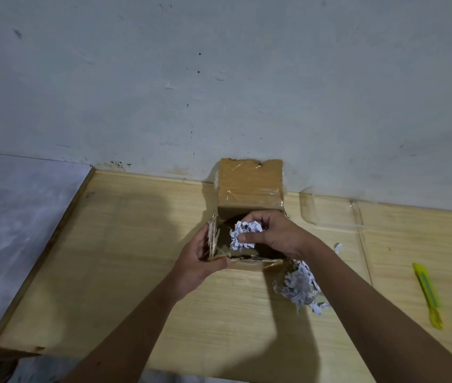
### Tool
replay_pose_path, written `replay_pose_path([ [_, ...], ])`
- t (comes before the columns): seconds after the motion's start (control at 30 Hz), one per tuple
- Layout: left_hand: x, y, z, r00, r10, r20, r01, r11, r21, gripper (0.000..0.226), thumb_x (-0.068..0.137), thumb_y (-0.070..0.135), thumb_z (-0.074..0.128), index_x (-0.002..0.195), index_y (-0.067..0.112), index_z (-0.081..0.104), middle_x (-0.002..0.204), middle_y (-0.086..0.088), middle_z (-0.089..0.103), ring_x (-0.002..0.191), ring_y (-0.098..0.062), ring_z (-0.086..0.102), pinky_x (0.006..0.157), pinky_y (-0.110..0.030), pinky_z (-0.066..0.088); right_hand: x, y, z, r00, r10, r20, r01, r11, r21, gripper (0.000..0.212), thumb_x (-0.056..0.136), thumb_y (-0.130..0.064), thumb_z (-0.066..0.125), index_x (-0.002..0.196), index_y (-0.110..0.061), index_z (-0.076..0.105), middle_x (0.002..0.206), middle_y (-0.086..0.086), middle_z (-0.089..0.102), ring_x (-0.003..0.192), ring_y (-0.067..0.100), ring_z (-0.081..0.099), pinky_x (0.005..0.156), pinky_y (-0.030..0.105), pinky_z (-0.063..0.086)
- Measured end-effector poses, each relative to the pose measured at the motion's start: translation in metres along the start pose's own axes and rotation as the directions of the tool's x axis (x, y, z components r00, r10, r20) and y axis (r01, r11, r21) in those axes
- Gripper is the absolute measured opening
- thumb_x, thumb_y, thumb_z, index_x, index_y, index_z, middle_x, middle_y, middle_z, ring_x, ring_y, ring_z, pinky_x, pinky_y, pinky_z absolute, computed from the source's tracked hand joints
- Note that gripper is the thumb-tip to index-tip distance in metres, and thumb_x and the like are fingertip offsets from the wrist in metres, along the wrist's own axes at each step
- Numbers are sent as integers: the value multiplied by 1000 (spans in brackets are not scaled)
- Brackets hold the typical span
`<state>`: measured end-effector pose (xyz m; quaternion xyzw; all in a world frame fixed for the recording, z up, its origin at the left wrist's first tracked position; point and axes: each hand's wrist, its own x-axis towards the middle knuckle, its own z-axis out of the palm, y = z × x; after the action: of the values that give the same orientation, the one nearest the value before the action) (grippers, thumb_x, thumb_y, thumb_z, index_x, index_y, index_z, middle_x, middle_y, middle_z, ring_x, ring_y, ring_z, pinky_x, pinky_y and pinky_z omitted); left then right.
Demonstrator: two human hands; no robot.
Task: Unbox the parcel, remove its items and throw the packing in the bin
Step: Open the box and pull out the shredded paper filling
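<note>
Now shredded paper [242, 234] between both hands, inside box [249, 183].

The box [249, 214] stands on the table [136, 244] in front of me, its raised back flap against the wall [219, 78] behind. My left hand [200, 261] is at its near left corner; my right hand [274, 233] is over the opening with a wad of shredded paper [242, 234] in it. More shredded paper [300, 286] lies on the table just right of the box. Farther right lies the cutter [427, 294], well apart, and a clear plastic piece [332, 208] lies behind it, near the wall.
</note>
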<state>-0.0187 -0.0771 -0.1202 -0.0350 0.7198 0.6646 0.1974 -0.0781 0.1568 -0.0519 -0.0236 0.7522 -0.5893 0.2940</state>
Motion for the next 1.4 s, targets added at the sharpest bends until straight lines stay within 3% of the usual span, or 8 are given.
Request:
replay_pose_path([
  [0.33,0,17,10,983,181,-24,-171,959,228,80,76,-10,84,138,33,56,126,-1,74,111,-15,75,86,-16,56,-82,12,-53,984,-31,-175,46,995,86,22,86,-15,82,104,-10,72,105,11,77,94,23,74,92,41,57],
  [0.43,-1,18,15,985,165,-57,-151,968,201,107,72,-5,86,158,33,36,145,6,58,113,5,68,86,-12,53,-101,30,-65,966,-16,-260,42,995,93,26,88,-10,80,112,-8,70,108,9,77,96,24,75,92,43,59],
  [0.53,-1,23,20,992,111,-52,-99,977,188,123,64,13,83,167,26,17,159,16,42,131,-3,57,97,-23,53,-109,52,-74,938,0,-346,22,998,60,25,89,-8,79,113,-8,69,116,7,75,102,25,75,95,42,60],
  [0.67,-1,29,31,989,130,-65,-118,980,163,86,66,-1,76,132,44,42,100,52,63,95,26,62,76,-5,51,-113,77,-77,915,7,-403,-30,998,-51,21,90,-11,78,109,-14,70,120,-3,72,93,11,73,87,33,58],
  [0.73,2,27,29,987,132,-95,-118,984,134,98,71,-12,82,146,34,39,101,45,67,92,27,62,75,-3,49,-113,87,-77,918,-5,-396,-56,988,-142,19,91,-10,77,107,-15,69,119,-5,70,89,0,69,85,26,52],
  [1.03,7,23,16,985,125,-118,-98,972,212,118,60,24,87,163,18,30,132,28,61,105,13,67,91,-16,55,-111,99,-66,918,-144,-369,-20,914,-406,39,80,-10,84,116,-20,74,123,1,65,113,14,63,103,28,47],
  [1.17,5,24,19,982,131,-137,-93,962,255,115,63,21,82,164,16,28,124,38,54,100,21,65,91,-13,53,-115,94,-68,923,-82,-377,-54,940,-337,53,81,-15,86,131,-20,68,120,-9,70,96,-5,62,86,14,45],
  [1.4,0,29,21,982,159,-100,-128,956,264,123,53,47,78,163,18,31,105,57,59,97,22,64,79,-2,48,-119,92,-68,888,-91,-451,-37,963,-268,39,82,-28,85,119,-25,75,129,-14,66,115,10,63,93,23,44],
])
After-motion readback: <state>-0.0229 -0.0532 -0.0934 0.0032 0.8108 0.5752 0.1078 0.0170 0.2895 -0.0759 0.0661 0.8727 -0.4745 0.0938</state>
